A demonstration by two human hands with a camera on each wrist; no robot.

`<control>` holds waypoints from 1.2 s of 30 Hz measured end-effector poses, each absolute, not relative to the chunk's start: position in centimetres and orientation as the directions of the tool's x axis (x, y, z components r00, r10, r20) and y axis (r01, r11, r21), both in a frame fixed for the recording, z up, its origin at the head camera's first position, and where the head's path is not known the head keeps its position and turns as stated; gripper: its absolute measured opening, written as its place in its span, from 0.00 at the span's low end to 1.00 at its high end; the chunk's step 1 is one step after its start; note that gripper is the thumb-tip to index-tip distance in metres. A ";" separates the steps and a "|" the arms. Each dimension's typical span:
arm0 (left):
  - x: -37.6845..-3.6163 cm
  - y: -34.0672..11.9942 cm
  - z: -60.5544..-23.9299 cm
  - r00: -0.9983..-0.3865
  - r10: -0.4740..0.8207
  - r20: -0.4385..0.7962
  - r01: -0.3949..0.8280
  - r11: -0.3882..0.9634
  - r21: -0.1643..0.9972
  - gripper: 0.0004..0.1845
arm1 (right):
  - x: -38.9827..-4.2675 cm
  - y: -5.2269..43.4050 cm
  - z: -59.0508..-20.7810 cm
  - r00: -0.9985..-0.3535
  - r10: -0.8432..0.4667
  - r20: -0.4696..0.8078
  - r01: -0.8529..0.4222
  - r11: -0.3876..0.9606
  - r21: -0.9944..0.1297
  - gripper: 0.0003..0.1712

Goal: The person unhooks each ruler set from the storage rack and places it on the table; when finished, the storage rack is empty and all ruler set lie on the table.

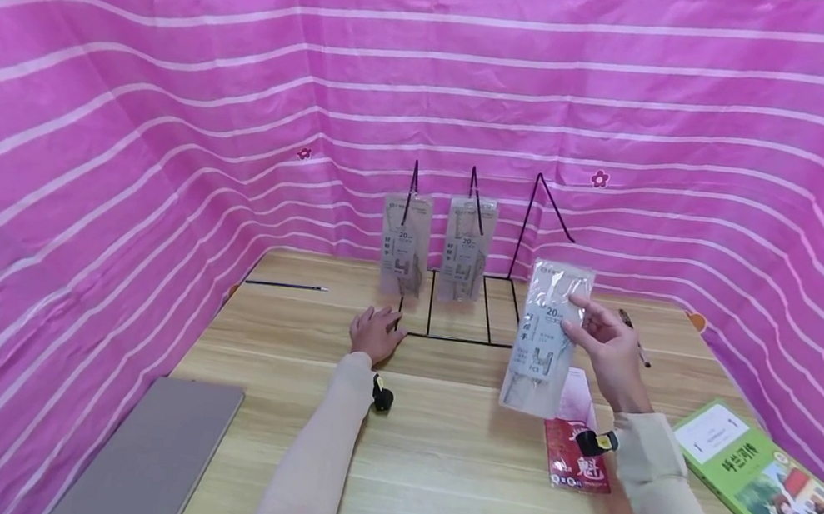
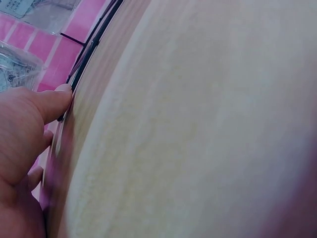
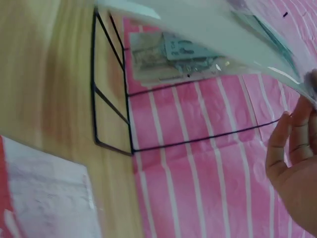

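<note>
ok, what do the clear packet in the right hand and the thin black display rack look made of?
Clear flat packet: looks like thin glossy plastic film; it is see-through and shows glare, pinched by the right hand. Thin black display rack: probably painted metal wire, judging by its slim rigid straight rods, matte black.

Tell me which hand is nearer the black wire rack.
Left. The left hand touches the wire rack's base at its front left corner; the right hand holds a packet up, off to the rack's right.
</note>
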State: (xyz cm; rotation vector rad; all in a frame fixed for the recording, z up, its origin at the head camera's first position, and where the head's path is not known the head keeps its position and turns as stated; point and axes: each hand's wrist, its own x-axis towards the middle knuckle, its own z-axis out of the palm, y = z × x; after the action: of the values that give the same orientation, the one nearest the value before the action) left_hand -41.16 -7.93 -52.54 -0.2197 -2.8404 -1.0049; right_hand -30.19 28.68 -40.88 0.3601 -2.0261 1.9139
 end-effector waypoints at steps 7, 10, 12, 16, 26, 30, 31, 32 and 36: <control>-41.3 -8.1 -52.4 -0.981 0.098 0.169 0.181 0.780 0.598 0.25 | -30.1 28.4 -42.9 -0.986 -0.036 0.166 -0.169 0.157 -0.973 0.28; -41.4 -8.2 -52.4 -0.981 0.101 0.166 0.181 0.783 0.595 0.25 | -30.3 28.3 -43.9 -0.996 -0.069 0.054 -0.068 0.229 -0.971 0.31; -41.4 -8.2 -52.4 -0.981 0.103 0.164 0.182 0.783 0.594 0.25 | -30.4 28.1 -44.6 -0.996 -0.086 -0.017 -0.005 0.252 -0.968 0.32; -41.5 -8.1 -52.4 -0.979 0.104 0.174 0.189 0.781 0.595 0.25 | -30.5 27.5 -45.8 -0.987 -0.091 -0.136 0.108 0.264 -0.959 0.33; -41.7 -8.1 -52.8 -0.976 0.111 0.189 0.203 0.781 0.590 0.24 | -30.6 26.4 -47.3 -0.966 -0.105 -0.237 0.197 0.297 -0.934 0.27; -41.5 -8.2 -52.7 -0.971 0.118 0.208 0.221 0.775 0.592 0.25 | -30.5 26.0 -47.4 -0.971 -0.072 -0.228 0.190 0.348 -0.918 0.24; -41.4 -8.2 -52.6 -0.971 0.118 0.210 0.222 0.775 0.591 0.24 | -30.5 26.0 -47.5 -0.973 -0.068 -0.221 0.182 0.364 -0.913 0.24; -41.4 -8.2 -52.6 -0.971 0.118 0.208 0.221 0.774 0.594 0.24 | -30.5 26.0 -47.5 -0.976 -0.063 -0.208 0.168 0.385 -0.908 0.23; -41.3 -8.0 -52.6 -0.975 0.113 0.190 0.206 0.773 0.600 0.24 | -30.5 26.1 -47.8 -0.988 -0.068 -0.137 0.083 0.511 -0.856 0.22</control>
State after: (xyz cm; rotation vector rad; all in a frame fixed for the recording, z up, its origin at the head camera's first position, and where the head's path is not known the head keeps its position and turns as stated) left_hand -41.25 -8.04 -52.58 -0.2556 -2.8219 -0.9809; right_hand -30.50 26.09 -47.80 -0.0144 -2.8605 1.6344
